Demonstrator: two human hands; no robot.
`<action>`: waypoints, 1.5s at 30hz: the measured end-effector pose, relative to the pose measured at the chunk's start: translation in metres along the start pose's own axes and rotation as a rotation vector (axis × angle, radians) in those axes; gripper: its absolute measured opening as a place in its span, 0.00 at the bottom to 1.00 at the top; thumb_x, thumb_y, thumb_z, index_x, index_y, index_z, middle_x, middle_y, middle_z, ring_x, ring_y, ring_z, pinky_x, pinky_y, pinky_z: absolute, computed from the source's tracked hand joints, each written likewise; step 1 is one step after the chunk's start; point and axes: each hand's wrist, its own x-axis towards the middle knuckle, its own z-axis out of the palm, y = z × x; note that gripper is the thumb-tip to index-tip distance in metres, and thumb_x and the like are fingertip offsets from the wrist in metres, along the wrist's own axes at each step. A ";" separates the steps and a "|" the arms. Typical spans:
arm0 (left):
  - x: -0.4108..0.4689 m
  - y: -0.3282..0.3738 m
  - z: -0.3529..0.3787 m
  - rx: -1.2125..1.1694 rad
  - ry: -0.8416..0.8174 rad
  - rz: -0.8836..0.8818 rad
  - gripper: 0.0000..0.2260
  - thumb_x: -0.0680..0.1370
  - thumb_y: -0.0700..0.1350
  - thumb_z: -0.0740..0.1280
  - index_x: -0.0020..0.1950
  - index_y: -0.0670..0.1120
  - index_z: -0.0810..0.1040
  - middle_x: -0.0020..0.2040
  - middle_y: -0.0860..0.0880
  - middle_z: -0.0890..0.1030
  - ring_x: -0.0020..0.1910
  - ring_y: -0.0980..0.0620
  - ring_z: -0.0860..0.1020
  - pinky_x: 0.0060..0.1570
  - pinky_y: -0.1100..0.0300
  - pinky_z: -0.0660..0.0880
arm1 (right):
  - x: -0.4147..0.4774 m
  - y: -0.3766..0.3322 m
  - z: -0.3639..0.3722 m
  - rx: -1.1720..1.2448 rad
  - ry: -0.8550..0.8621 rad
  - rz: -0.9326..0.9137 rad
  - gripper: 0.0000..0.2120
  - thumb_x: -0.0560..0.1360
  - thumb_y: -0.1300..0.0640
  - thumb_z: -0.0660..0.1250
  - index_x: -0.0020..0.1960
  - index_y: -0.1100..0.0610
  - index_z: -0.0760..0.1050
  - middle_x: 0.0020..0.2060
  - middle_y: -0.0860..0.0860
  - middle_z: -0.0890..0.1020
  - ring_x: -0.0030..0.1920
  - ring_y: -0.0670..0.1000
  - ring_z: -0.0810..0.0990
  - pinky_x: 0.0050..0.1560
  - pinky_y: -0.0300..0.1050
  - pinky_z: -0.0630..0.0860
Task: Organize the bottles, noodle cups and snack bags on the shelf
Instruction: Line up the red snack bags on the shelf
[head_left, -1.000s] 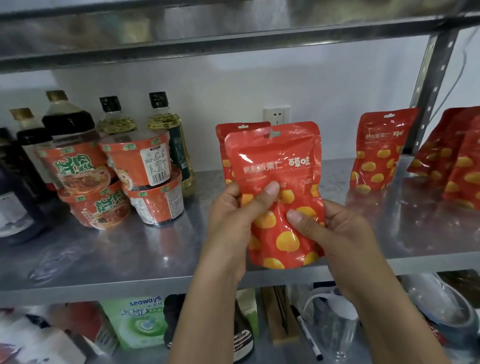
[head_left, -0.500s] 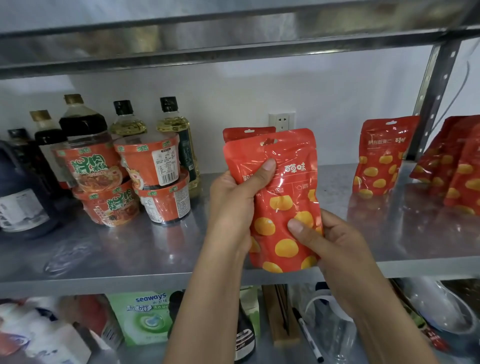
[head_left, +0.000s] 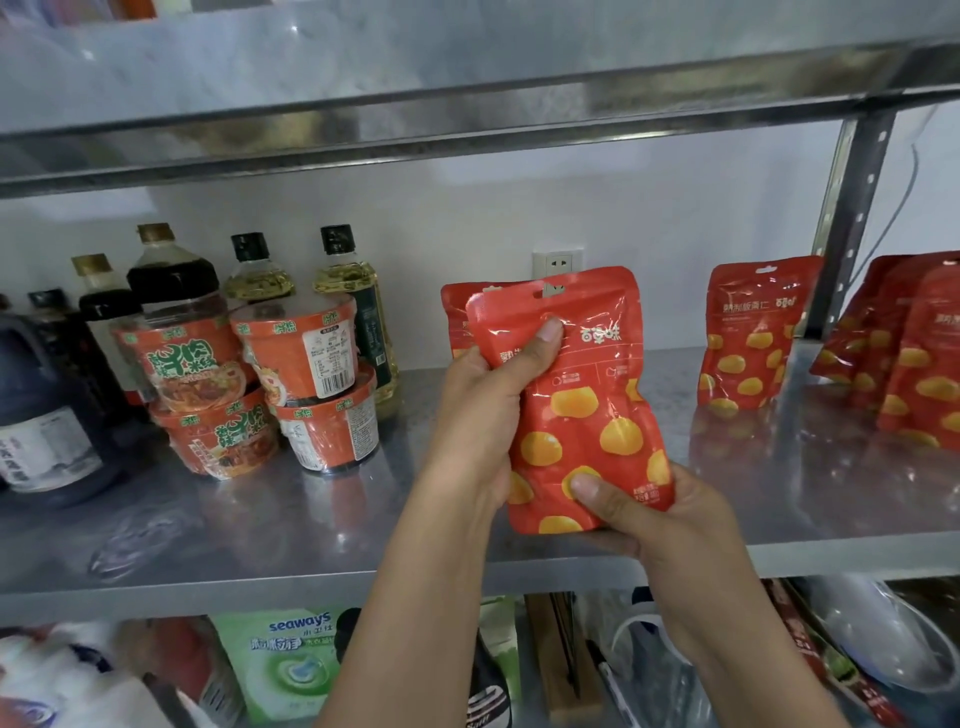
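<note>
View from my head, looking at a metal shelf (head_left: 311, 525) with a white wall behind it. Both my hands hold one red snack bag (head_left: 587, 410) printed with yellow ovals, upright in front of the middle of the shelf, above its front edge.

My left hand (head_left: 483, 415) grips the bag's upper left side, fingers curled behind it and the thumb (head_left: 545, 338) pressed across the front near the top. My right hand (head_left: 665, 525) clasps the bottom right corner, its thumb (head_left: 597, 488) lying on the lower front. The film is creased where I press.

The top of a second red bag (head_left: 454, 312) shows just behind the first, at its upper left. I cannot tell whether it is in my left hand's grasp or standing on the shelf.

On the left of the shelf, four orange noodle cups (head_left: 301, 358) are stacked two on two. Behind them stand two yellow oil bottles (head_left: 348, 275) and several dark sauce bottles (head_left: 171, 275), with a large dark jug (head_left: 41, 415) at the far left.

To the right, well apart from my hands, one matching bag (head_left: 748, 332) stands upright near the shelf post (head_left: 852, 218). Further right, a cluster of bags (head_left: 904, 358) leans together.

A wall socket (head_left: 558, 262) shows just above the bag I hold. On the shelf below lies a green pouch (head_left: 291, 665).
</note>
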 end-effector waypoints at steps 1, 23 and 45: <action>-0.002 -0.003 0.000 0.026 0.003 0.007 0.20 0.74 0.52 0.74 0.63 0.47 0.79 0.53 0.46 0.86 0.50 0.46 0.86 0.52 0.48 0.82 | 0.001 0.000 0.000 -0.019 0.021 -0.021 0.15 0.66 0.62 0.76 0.52 0.58 0.82 0.44 0.54 0.88 0.45 0.54 0.87 0.44 0.47 0.85; -0.002 -0.053 0.005 0.007 0.060 0.040 0.25 0.68 0.52 0.78 0.63 0.54 0.79 0.59 0.46 0.84 0.60 0.45 0.82 0.64 0.44 0.76 | 0.008 0.013 0.007 -0.865 -0.055 -0.371 0.27 0.75 0.49 0.68 0.74 0.44 0.69 0.67 0.36 0.69 0.64 0.33 0.68 0.58 0.20 0.63; -0.005 -0.050 -0.005 0.043 -0.091 0.022 0.23 0.68 0.43 0.76 0.63 0.41 0.80 0.55 0.42 0.85 0.53 0.41 0.85 0.57 0.42 0.80 | 0.011 -0.007 -0.019 -0.026 0.051 -0.087 0.14 0.68 0.55 0.73 0.53 0.58 0.83 0.45 0.56 0.87 0.47 0.57 0.87 0.50 0.52 0.82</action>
